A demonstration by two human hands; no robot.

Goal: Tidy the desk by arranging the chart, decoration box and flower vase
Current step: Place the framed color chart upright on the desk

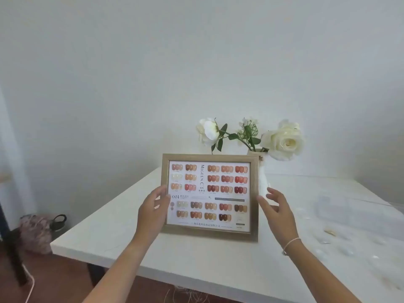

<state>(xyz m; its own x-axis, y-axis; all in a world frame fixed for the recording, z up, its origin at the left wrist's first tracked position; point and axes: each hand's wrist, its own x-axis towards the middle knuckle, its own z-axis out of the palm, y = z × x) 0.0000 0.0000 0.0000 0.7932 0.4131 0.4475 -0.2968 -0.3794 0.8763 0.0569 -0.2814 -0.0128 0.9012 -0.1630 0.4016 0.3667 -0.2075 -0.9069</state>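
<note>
Two hands flank the framed chart (209, 196), upright on the white desk (113, 232): left hand (153, 212) grips its edge, right hand (276, 209) fingers spread, just beside it (flower vase (263, 176) behind).

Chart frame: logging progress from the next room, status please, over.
Left hand grips framed nail colour chart at its left edge. Right hand open beside right edge. Chart upright on white desk. White vase of roses close behind.

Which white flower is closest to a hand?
The big open rose on the right, above the right hand. The other rose droops farther left, behind the chart.
</note>
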